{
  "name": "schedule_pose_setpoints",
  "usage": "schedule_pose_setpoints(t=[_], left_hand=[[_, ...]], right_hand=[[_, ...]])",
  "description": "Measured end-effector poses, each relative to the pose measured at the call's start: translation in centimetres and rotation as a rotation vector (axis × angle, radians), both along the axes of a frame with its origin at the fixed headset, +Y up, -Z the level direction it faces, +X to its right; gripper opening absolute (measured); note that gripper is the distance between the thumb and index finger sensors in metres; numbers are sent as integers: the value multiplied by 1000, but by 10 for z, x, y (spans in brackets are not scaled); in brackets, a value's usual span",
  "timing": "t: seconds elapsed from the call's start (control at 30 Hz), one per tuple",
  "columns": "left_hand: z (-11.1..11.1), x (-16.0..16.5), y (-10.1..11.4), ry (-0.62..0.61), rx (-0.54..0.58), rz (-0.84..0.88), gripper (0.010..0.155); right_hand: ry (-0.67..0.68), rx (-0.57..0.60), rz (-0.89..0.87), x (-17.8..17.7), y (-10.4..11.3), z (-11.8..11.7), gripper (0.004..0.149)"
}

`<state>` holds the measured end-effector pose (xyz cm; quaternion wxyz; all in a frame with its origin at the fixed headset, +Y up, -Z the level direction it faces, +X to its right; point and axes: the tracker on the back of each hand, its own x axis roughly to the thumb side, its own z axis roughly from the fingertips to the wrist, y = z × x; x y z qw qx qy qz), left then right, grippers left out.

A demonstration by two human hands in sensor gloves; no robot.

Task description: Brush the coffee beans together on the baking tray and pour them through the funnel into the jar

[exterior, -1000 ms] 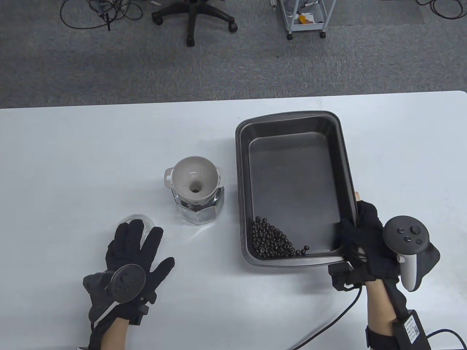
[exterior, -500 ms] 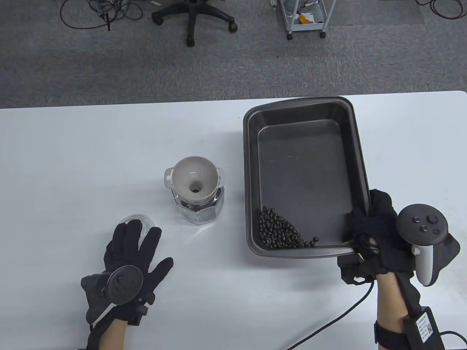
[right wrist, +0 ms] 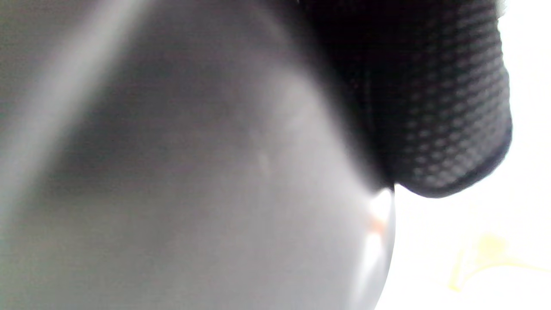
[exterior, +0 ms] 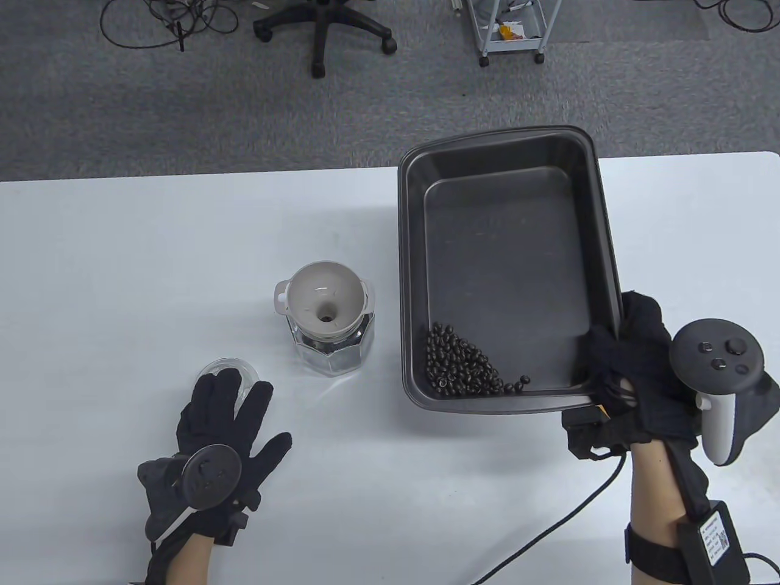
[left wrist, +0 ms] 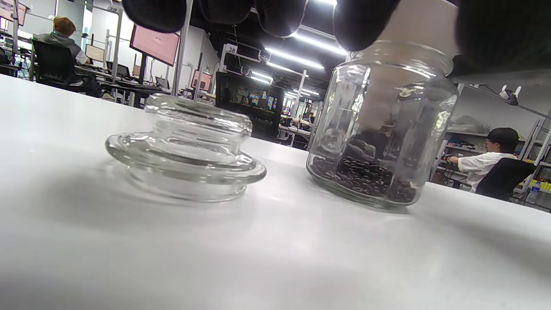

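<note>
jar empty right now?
No: the left wrist view shows a layer of dark beans already lying on the bottom of the glass jar.

Left hand (exterior: 226, 434) flat, fingers (exterior: 220, 390) spread and straight; right hand (exterior: 634, 372) raised, fingers curled in a grip.

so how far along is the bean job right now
Done: the coffee beans are gathered in the near-left corner of the baking tray, and the funnel sits in the jar, which already holds some beans. In hand: the right hand grips the tray's near-right corner; the left hand lies open by the glass lid. Left: pouring.
</note>
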<state>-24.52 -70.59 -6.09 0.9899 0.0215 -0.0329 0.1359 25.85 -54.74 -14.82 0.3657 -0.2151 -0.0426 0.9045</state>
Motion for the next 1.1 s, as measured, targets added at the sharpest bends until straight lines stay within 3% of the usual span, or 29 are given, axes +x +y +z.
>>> schedule_pose_setpoints(t=[0.33, 0.7, 1.1], left_hand=[[-2, -3, 1, 9, -1, 21, 80], [-2, -3, 1, 7, 2, 0, 80], [-4, -6, 0, 30, -9, 4, 80]], right_hand=[[1, 112, 52, -37, 34, -26, 51], [16, 189, 102, -82, 55, -56, 50], [30, 327, 55, -103, 59, -76, 48]])
